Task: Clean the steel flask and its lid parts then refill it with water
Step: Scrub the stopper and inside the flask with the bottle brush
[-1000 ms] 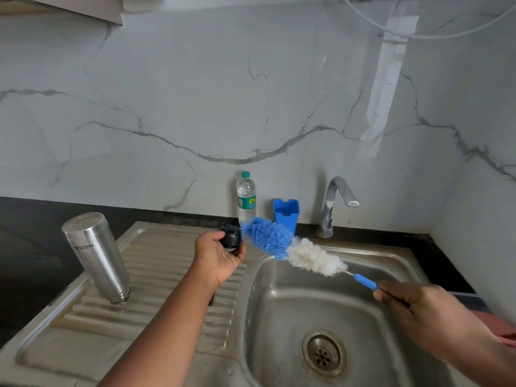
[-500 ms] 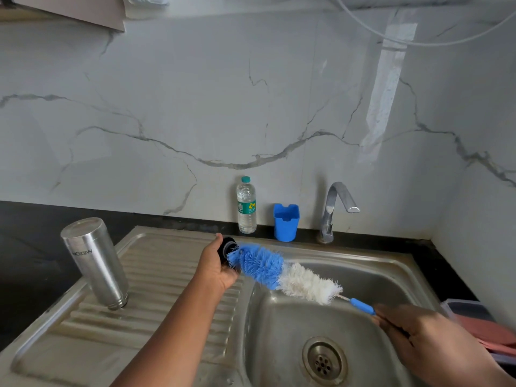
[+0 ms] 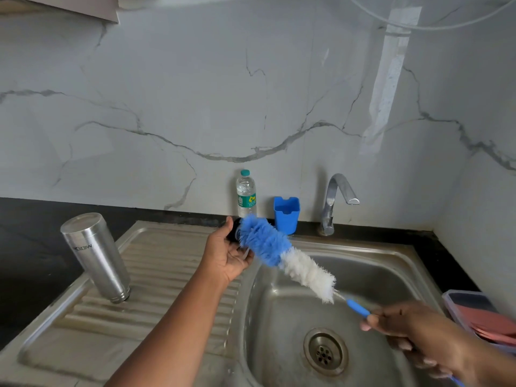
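Observation:
The steel flask point(image 3: 96, 255) stands upside down, leaning a little, on the ribbed drainboard point(image 3: 156, 289) at the left. My left hand point(image 3: 227, 252) holds a black lid part point(image 3: 233, 233) above the drainboard's right edge; most of that part is hidden by fingers and bristles. My right hand point(image 3: 413, 331) grips the blue handle of a bottle brush point(image 3: 282, 252) over the sink basin point(image 3: 282, 317). The brush's blue bristle tip presses against the lid part, and its white bristles trail toward the handle.
A plastic water bottle point(image 3: 246, 194), a blue holder point(image 3: 286, 215) and the tap point(image 3: 336, 202) stand along the marble back wall. A drain point(image 3: 325, 351) sits in the basin floor. A plastic box with pink contents point(image 3: 485, 319) lies at the right edge.
The brush tip has moved back and forth against the lid part in my left hand. My right hand has shifted slightly with the handle. The flask has stayed in place.

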`<state>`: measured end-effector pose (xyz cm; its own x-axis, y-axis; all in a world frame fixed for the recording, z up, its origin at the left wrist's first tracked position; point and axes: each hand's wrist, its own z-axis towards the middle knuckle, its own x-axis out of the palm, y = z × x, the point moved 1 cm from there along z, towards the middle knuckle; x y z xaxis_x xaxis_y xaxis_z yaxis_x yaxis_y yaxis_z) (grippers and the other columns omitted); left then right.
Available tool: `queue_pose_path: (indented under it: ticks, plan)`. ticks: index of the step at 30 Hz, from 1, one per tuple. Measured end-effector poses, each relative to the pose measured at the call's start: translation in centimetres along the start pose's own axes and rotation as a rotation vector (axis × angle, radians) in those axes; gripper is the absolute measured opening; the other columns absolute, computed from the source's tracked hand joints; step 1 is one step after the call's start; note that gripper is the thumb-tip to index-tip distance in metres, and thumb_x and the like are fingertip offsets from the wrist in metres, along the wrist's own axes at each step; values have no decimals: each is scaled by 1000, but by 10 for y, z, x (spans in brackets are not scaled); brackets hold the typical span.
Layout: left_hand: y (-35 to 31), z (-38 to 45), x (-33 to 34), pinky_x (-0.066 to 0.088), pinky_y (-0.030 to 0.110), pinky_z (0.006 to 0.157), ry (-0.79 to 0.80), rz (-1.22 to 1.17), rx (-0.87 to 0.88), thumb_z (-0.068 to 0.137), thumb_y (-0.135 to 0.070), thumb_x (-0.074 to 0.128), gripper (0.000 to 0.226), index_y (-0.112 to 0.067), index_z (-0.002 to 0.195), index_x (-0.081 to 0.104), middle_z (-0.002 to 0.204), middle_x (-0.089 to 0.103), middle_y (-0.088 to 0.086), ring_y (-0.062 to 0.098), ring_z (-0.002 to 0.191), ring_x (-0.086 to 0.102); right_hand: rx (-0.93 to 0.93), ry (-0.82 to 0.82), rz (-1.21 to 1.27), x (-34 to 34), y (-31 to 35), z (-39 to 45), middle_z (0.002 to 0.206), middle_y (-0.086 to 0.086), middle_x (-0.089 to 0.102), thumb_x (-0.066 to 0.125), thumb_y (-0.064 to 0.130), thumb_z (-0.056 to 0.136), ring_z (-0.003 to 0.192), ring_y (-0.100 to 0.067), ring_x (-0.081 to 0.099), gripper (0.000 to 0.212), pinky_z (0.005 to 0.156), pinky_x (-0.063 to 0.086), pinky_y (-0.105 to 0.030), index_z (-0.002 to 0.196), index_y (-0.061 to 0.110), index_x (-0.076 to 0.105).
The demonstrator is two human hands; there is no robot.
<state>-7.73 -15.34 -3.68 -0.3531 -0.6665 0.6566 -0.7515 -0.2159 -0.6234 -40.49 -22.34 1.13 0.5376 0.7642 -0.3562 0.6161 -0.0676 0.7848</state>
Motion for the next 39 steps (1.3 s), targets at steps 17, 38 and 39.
queue_pose_path:
  ticks: [17,38,39]
  plan:
    - [-1,-8,-30,51,26,79,-64,612,444,81,-2,75,30,-14,108,67,90,74,-3,12,88,68,-275,-154,-401,10,34,5,53,2,47,64,39,89,49,-12,40,20,51,33,-25,73,47,72]
    - [-38,-6,-75,52,28,72,-185,-129,26,83,-25,69,20,-9,93,62,93,62,11,21,81,59,-533,-468,-740,64,15,5,64,17,62,69,41,82,63,0,60,4,53,47,-14,82,44,67]
    - [-40,-5,-76,54,32,80,-159,-163,7,83,-25,68,22,-8,95,62,99,62,14,25,90,61,-544,-447,-747,71,15,4,64,16,61,64,51,81,62,-1,59,5,53,47,-15,80,46,63]
